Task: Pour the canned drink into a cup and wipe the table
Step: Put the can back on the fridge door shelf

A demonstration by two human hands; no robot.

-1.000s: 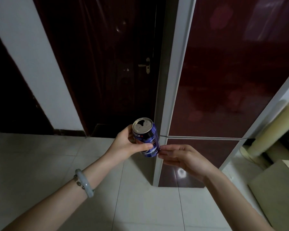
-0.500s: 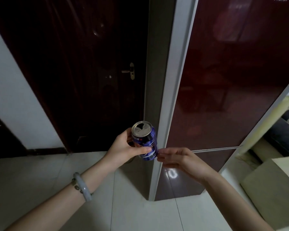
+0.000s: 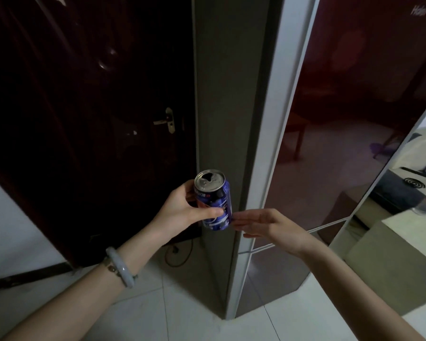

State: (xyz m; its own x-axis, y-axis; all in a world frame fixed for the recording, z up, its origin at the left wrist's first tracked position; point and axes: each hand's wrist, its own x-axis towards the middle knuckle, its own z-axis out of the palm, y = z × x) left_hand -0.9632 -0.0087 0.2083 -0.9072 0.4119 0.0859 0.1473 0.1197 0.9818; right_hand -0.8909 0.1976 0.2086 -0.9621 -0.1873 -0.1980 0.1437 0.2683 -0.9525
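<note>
- The tall refrigerator [image 3: 342, 119] fills the right side. Its glossy dark red door reflects a room, and near the top corner I read a pale logo [image 3: 419, 11], it seems "Haier".
- A dark door [image 3: 84, 119] with a metal handle [image 3: 166, 120] stands at left.
- At the right edge I see a pale table [image 3: 408, 235]. A clear vessel [image 3: 424, 208] stands on it, too blurred to see its content.
- My left hand [image 3: 182, 212] holds the can [image 3: 213, 200] in the air in front of the refrigerator's edge, thumb and fingers wrapped around the body.
- My right hand [image 3: 268, 226] is flat with straight fingers, the tips at the can's lower side. It grips nothing.
- The can is blue, slightly tilted, and its silver top is already open. Inside the hole is only dark, so I cannot tell the level. The white writing on the label is too blurred to read.
</note>
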